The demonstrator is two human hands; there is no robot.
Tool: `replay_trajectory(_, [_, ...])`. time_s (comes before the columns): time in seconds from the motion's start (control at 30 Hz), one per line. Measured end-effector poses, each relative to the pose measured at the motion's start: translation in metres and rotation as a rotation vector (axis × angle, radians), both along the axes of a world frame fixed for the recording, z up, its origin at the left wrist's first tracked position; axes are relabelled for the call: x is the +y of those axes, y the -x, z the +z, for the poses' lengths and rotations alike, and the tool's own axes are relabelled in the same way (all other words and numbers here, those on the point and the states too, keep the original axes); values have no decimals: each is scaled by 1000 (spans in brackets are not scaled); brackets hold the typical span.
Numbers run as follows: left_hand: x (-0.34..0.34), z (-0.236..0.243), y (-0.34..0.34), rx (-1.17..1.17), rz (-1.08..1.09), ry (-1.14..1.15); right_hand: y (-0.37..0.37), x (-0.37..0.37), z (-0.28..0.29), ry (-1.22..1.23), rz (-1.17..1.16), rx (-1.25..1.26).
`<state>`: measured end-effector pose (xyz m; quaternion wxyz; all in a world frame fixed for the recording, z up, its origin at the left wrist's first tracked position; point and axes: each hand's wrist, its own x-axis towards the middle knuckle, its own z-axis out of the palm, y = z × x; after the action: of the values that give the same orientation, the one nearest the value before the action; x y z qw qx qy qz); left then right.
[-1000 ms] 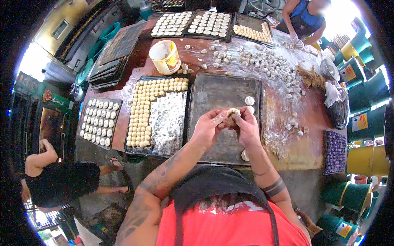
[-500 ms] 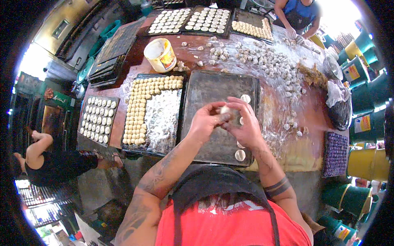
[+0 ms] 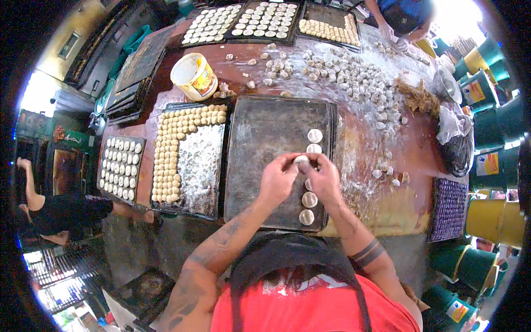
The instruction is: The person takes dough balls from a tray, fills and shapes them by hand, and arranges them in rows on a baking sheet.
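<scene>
Over the dark baking tray [image 3: 257, 130] in front of me, my left hand [image 3: 277, 178] and my right hand [image 3: 324, 180] meet, fingertips pinched on a small white dough piece [image 3: 301, 159]. Its underside is hidden by my fingers. A column of flattened round dough pieces [image 3: 310, 199] runs along the tray's right side; my right hand partly covers the middle of that column. Left of this tray stands a floured tray [image 3: 202, 160], with rows of pale dough balls [image 3: 166, 160] along its left and far sides.
A white tub [image 3: 193, 76] stands behind the trays. Small floured lumps [image 3: 354, 83] lie scattered at the far right. Filled trays [image 3: 264, 22] line the far edge, near another person's hand [image 3: 387, 32]. Stacked dark trays [image 3: 135, 77] and a tray of purple pieces [image 3: 449, 207] flank the table.
My hands have come lower and closer together, still on the dough piece. More of the dough column shows. The whole scene has shifted left in view; the person at left has raised an arm.
</scene>
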<state>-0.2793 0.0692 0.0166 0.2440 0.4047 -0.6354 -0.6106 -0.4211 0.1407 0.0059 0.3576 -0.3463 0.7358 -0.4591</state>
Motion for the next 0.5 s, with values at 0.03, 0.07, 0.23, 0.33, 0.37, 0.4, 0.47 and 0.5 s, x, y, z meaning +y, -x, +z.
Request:
replay_trajectory(0.03, [-1, -4, 3, -199, -125, 168, 17, -11, -15, 77, -35, -57])
replay_trajectory(0.07, [-1, -5, 2, -207, -115, 164, 31, -29, -8, -32, -20, 69])
replay_trajectory(0.23, [2, -8, -13, -126, -4, 94, 114, -103, -45, -49, 49, 641])
replay_trajectory(0.33, [4, -11, -53, -159, 99, 71, 105, -111, -45, -46, 127, 1030])
replay_trajectory(0.37, [5, -3, -68, -229, 78, -7, 94, -108, -41, 30, 129, 955])
replay_trajectory(0.4, [5, 6, -79, -298, 58, -86, 81, -100, -47, 47, 140, 946])
replay_trajectory(0.47, [4, -3, -90, -263, 58, -103, 74, -89, -61, 146, 217, 1007])
replay_trajectory(0.5, [1, -9, -97, -217, 32, -119, 78, -88, -62, 138, 255, 975])
